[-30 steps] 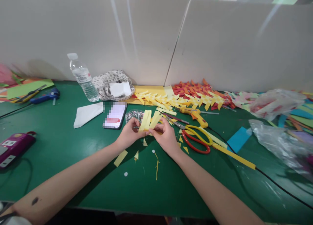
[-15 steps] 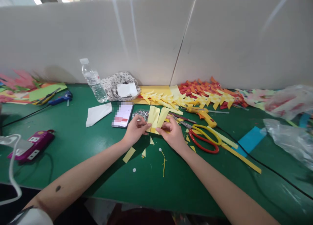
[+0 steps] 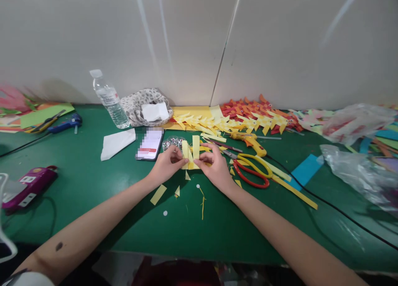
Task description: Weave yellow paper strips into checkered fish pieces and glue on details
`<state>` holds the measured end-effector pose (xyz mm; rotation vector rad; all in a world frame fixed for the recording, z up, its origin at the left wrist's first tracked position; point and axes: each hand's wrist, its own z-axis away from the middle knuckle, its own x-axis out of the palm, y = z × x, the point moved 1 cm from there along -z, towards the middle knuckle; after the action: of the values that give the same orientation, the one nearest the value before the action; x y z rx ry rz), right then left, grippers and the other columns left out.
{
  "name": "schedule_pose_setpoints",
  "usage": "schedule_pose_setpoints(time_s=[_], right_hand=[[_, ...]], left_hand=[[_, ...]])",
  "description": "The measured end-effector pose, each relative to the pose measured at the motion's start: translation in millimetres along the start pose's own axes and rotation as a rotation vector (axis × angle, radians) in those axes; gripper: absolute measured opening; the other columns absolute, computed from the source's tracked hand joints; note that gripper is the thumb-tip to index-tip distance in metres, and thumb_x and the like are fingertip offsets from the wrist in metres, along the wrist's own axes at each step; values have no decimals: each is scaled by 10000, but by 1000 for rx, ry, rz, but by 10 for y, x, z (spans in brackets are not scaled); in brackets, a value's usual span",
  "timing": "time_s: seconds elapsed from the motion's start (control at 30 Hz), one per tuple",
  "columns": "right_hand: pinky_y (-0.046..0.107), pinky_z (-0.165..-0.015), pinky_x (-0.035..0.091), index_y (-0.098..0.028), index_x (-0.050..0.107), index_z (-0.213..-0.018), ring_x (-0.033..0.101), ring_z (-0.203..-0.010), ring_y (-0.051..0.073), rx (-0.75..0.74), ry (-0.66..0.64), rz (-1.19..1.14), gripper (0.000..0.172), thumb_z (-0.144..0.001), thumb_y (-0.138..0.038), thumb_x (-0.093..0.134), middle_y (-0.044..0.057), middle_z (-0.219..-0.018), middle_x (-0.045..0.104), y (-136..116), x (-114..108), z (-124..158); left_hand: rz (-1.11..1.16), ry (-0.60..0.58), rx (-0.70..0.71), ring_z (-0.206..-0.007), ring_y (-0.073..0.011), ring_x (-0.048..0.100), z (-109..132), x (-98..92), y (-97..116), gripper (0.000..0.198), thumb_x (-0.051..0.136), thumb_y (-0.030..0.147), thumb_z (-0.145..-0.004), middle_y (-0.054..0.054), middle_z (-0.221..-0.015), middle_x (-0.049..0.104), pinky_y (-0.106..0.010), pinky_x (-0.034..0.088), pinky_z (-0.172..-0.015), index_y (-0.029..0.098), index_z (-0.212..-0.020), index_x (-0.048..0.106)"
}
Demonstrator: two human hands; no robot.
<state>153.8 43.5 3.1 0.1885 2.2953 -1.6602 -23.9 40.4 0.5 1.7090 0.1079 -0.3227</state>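
Pale yellow paper strips (image 3: pixel 195 147) stand up between my two hands, joined or overlapping at their lower ends. My left hand (image 3: pixel 170 161) pinches them from the left with thumb and finger. From the right, my right hand (image 3: pixel 213 163) pinches the same strips near their base. Just behind the left hand lies a clear bag of small black-and-white beads or eyes (image 3: pixel 174 143). Scissors with red and yellow handles (image 3: pixel 253 169) rest to the right of my right hand. Small yellow paper scraps (image 3: pixel 158 194) are scattered in front.
Finished yellow woven paper pieces (image 3: pixel 251 122) and red-orange ones (image 3: pixel 245 107) lie along the wall. A yellow glue gun (image 3: pixel 248 143) sits at right, its cable trailing across the green table (image 3: pixel 124 219). Leftward are a phone (image 3: pixel 150 144), a water bottle (image 3: pixel 110 101) and a purple power strip (image 3: pixel 29 188).
The strips, fanned out at a slant before, now stand more upright and separate. Both hands keep hold, with the right fingers shifted. The whole view has moved slightly.
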Motion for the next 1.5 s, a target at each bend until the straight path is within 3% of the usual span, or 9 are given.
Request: schedule_pose_setpoints(time_s=[0.3, 0.63, 0.8, 0.9, 1.0, 1.1, 1.2, 1.3, 1.5], right_hand=[[320, -691, 515, -210, 435, -1101, 615, -650, 146, 50, -208, 219, 397, -740, -234, 600, -23, -711, 633, -45, -266, 244], [311, -704, 516, -219, 450, -1087, 621, -687, 143, 50, -235, 187, 337, -777, -224, 581, -16, -741, 642, -67, -292, 332], [314, -706, 518, -213, 449, -1084, 606, -682, 138, 38, -281, 219, 324, -790, -240, 582, -12, -747, 633, -54, -341, 338], [315, -675, 526, -211, 435, -1115, 600, -675, 142, 24, -263, 249, 356, -796, -259, 585, 6, -783, 641, -17, -349, 357], [325, -660, 542, -213, 420, -1163, 616, -763, 169, -55, -133, 308, 425, -787, -282, 607, 64, -946, 642, 19, -366, 395], [412, -835, 518, -220, 428, -1194, 565, -1057, 235, -274, -26, 449, 397, -822, -256, 560, 121, -1183, 566, -21, -399, 440], [479, -978, 424, -217, 429, -1239, 454, -1226, 255, -494, -183, 610, 389, -856, -214, 496, 115, -1248, 554, -100, -394, 473], [506, -983, 413, -192, 436, -1259, 492, -1194, 255, -585, -395, 712, 376, -883, -217, 450, 102, -1204, 602, -137, -355, 488], [506, -986, 414, -122, 452, -1216, 568, -1087, 232, -532, -342, 744, 350, -874, -195, 441, 125, -1163, 621, -111, -340, 516]], left_hand=[[-473, -134, 19, -581, -119, 558, 180, 107, 138, 169, 621, 314, -725, 50, -685, 605, -234, 381, -528, 219, -769, 487], [-418, -135, 109, -623, -113, 583, 209, 130, 158, 129, 548, 307, -787, 36, -787, 626, -244, 437, -565, 225, -853, 474], [-663, -7, 400, -790, -174, 587, 242, 106, 222, 100, 522, 287, -806, -18, -832, 630, -303, 472, -658, 214, -872, 505], [-706, -138, 579, -924, -204, 584, 265, 131, 249, 176, 519, 291, -819, -57, -957, 650, -352, 482, -784, 202, -970, 533], [-744, -286, 573, -957, -216, 596, 273, 160, 231, 212, 529, 329, -823, -62, -983, 663, -375, 482, -829, 198, -987, 553], [-736, -333, 529, -946, -198, 605, 267, 169, 198, 134, 503, 297, -845, -49, -975, 669, -361, 486, -837, 201, -911, 569], [-727, -339, 542, -963, -201, 601, 267, 168, 173, 123, 487, 283, -856, -55, -994, 667, -362, 487, -841, 202, -886, 575], [-763, -316, 552, -972, -212, 600, 276, 173, 152, 166, 489, 303, -863, -71, -1001, 667, -380, 488, -847, 193, -954, 576], [-785, -301, 552, -983, -215, 599, 293, 188, 135, 188, 511, 329, -856, -69, -1031, 660, -384, 488, -863, 193, -968, 578]])
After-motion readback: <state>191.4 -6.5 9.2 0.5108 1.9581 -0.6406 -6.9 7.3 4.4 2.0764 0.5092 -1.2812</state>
